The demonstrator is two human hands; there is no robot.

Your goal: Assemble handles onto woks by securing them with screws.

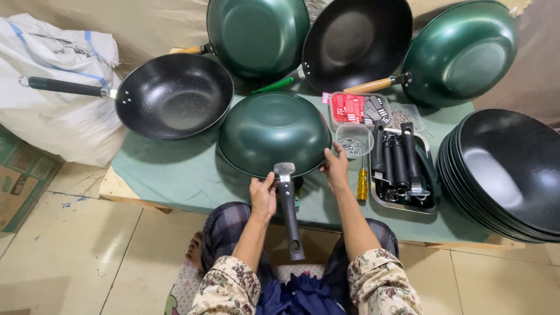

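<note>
1. Green wok (273,133) lies upside down at the near-centre of the desk (175,172), which has a green cover.
2. Black handle (290,213) runs from the wok's near rim toward the person, its metal bracket against the rim and its free end past the desk edge.
3. Left hand (263,197): fingers closed around the top of the handle, thumb up by the bracket.
4. Right hand (336,169): fingers curled on the wok's right rim, gripping it.
5. Yellow screwdriver (363,182) lies on the desk just right of the right hand.
6. Metal tray (431,205) right of that holds several black handles.
7. Small clear tub (354,140) of screws sits just beside the wok's right edge; a clear box (356,108) of red and black parts sits far of it.
8. Stack of black woks (507,169) stands at the right end of the desk.
9. Far side: black pan (172,96) at the left, open side up; three more woks lean against the wall, green (256,35), black (357,41), green (461,52).
10. White sack (55,87) sits on the floor left of the desk.
</note>
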